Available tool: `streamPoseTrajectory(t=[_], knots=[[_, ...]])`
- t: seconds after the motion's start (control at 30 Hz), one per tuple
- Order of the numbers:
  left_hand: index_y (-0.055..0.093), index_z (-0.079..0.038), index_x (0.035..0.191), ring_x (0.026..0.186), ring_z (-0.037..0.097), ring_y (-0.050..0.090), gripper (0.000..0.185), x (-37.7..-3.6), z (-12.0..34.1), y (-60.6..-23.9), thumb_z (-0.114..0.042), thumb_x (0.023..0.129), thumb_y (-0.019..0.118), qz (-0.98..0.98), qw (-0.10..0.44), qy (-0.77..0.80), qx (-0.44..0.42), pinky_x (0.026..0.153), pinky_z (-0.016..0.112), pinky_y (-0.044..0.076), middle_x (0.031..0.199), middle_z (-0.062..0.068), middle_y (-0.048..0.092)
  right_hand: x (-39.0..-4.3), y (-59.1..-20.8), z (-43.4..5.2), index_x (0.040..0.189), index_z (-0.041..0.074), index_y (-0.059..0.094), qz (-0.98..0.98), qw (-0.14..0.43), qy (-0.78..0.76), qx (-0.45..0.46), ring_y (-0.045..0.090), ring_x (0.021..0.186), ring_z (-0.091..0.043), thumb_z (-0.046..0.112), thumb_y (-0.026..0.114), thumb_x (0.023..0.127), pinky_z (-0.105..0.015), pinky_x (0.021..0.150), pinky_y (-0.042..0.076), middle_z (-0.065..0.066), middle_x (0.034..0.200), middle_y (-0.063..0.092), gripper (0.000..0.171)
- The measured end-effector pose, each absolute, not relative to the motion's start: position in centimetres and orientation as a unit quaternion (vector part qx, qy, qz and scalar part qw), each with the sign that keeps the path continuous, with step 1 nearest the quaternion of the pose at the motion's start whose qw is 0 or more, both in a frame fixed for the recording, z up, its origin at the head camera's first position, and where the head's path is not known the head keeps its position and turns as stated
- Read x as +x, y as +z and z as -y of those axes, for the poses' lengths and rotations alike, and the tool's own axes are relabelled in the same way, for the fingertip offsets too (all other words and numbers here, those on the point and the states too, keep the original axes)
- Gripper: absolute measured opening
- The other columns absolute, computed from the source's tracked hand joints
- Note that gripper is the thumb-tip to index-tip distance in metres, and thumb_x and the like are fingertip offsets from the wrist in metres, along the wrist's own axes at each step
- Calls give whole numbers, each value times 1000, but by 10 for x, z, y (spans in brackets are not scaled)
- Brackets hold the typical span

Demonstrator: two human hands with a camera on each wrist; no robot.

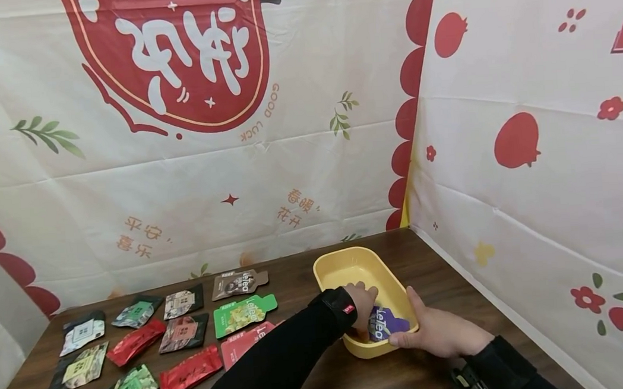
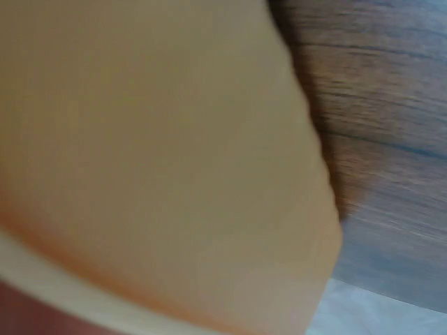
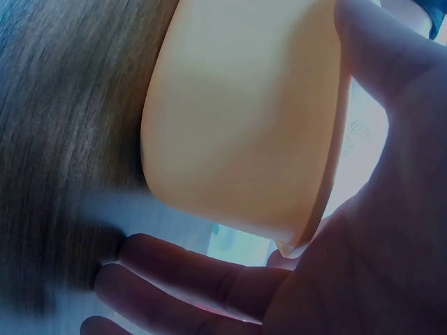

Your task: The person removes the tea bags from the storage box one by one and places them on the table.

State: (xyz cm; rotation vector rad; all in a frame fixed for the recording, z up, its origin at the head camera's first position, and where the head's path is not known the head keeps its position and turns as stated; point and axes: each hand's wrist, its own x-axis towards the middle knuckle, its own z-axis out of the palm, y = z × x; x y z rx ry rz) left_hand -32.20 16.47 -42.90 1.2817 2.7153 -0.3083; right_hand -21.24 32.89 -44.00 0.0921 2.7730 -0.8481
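Observation:
A yellow plastic tub (image 1: 342, 258) stands on the wooden table (image 1: 457, 292) near the right wall. My left hand (image 1: 362, 301) reaches into the tub, its fingers curled at the left edge of a purple LeTea pouch (image 1: 386, 325) lying on the tub floor. Outside the near right corner, my right hand (image 1: 437, 329) holds the tub, thumb along the rim and fingers against the front wall. The left wrist view is filled by the blurred tub wall (image 2: 154, 153). My right hand's palm (image 3: 377, 230) shows beside the tub (image 3: 244, 118) in the right wrist view.
Several flat snack pouches lie in rows on the left of the table, among them a green one (image 1: 244, 313), a brown one (image 1: 238, 283) and a red one (image 1: 189, 371). Printed cloth walls (image 1: 532, 205) close off the back and right side.

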Motion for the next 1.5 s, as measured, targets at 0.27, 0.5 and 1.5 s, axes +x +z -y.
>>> streamPoseTrajectory(t=[0.27,0.5,1.5], knots=[[68,-22,91,73,5,54,22,-338,-153,-427,-20,79,86,-880,42,-54,470,68,23,43,79,-12,58,-216,-439,-324,152,-12,-4,-947,134,-292,23,56,117,-40,62,70,84,-60,93,44,-33,134,51,124],[66,-24,97,73,6,53,12,-340,-135,-400,-13,93,70,-862,17,26,505,66,21,42,83,-13,60,-216,-436,-335,149,-16,-7,-948,135,-289,0,54,120,-43,60,66,89,-59,94,43,-39,139,43,121],[72,-16,92,68,-5,51,8,-256,264,-439,-14,97,65,-815,218,314,436,54,22,44,80,-21,58,-212,-439,-360,146,-19,-10,-959,115,-257,-29,55,117,-38,59,62,92,-56,91,44,-40,133,46,119]])
